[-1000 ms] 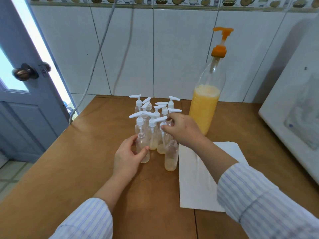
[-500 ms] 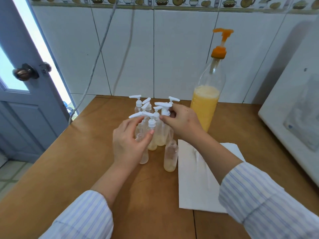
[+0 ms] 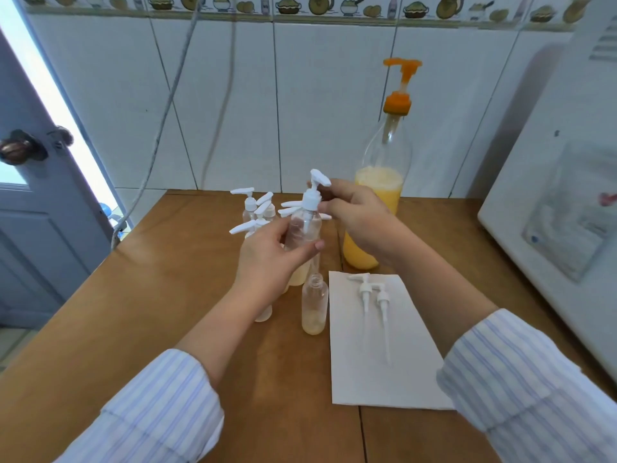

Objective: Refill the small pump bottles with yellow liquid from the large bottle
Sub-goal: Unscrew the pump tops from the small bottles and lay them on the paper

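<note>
My left hand (image 3: 267, 262) grips a small clear pump bottle (image 3: 305, 228) and holds it up above the table. My right hand (image 3: 357, 218) pinches that bottle's white pump cap (image 3: 314, 195). Behind them stands a cluster of small pump bottles (image 3: 253, 212) with white heads. An uncapped small bottle (image 3: 314, 307) with a little yellow liquid stands in front, and another is partly hidden under my left wrist. The large bottle (image 3: 380, 195) with an orange pump is about half full of yellow liquid, behind my right hand.
Two loose white pump heads (image 3: 374, 295) lie on a white paper sheet (image 3: 377, 362) on the wooden table (image 3: 167, 312). A white appliance (image 3: 561, 212) stands at the right. A tiled wall is behind, a door (image 3: 33, 195) at the left, and a cable (image 3: 160, 121) hangs down.
My left hand left the uncapped bottle, took a capped bottle from the cluster and lifted it. My right hand rose with its pump cap. Two pump heads on the paper came into view.
</note>
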